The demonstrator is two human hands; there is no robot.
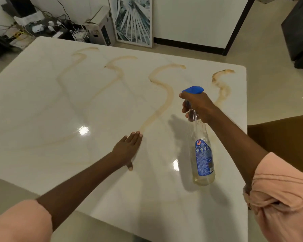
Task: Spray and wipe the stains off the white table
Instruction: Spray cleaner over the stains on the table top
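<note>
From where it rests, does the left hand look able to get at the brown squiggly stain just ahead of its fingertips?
Probably yes: the left hand lies flat, fingertips touching the brown squiggly stain's near end, nothing between.

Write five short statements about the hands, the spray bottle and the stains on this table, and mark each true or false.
1. The right hand grips the spray bottle near its blue trigger head. True.
2. The left hand holds a cloth. False: it lies flat on the white table with straight fingers and holds nothing.
3. Four wavy brown stains run across the table's far half, among them one at the far right. True.
4. The spray bottle is full to the neck. False: only a little yellowish liquid shows at its bottom.
5. The left hand's fingertips lie near the near end of a stain. True.
</note>
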